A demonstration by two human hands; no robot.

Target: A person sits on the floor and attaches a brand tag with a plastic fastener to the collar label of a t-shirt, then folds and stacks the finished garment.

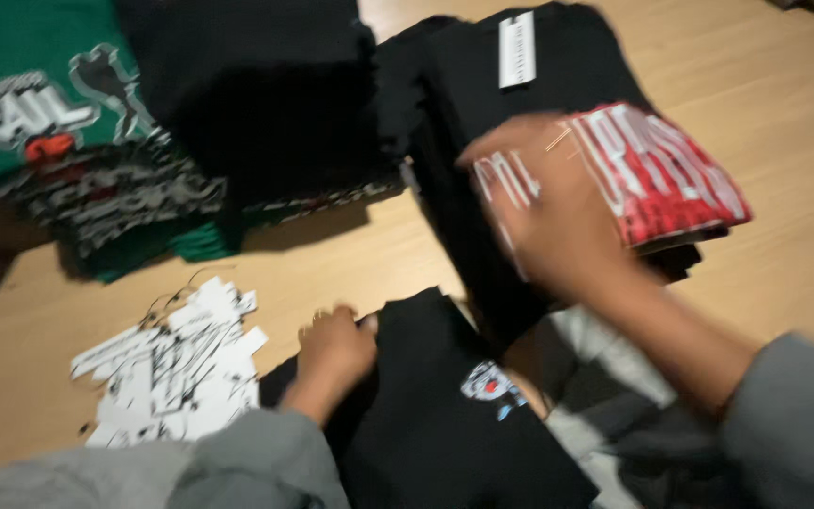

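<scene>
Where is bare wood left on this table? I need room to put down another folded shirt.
Bare light wooden table shows between the pile of white paper tags and the green and black folded shirts, and at the far right past the red-printed black shirt. Crowded: around both hands, left and right.

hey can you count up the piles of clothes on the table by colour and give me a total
Black piles: 3 — back middle stack, right stack with red print, near garment under the left hand.
Green piles: 1 — green stack.
Total: 4. Blur hides how many garments each holds.
</scene>
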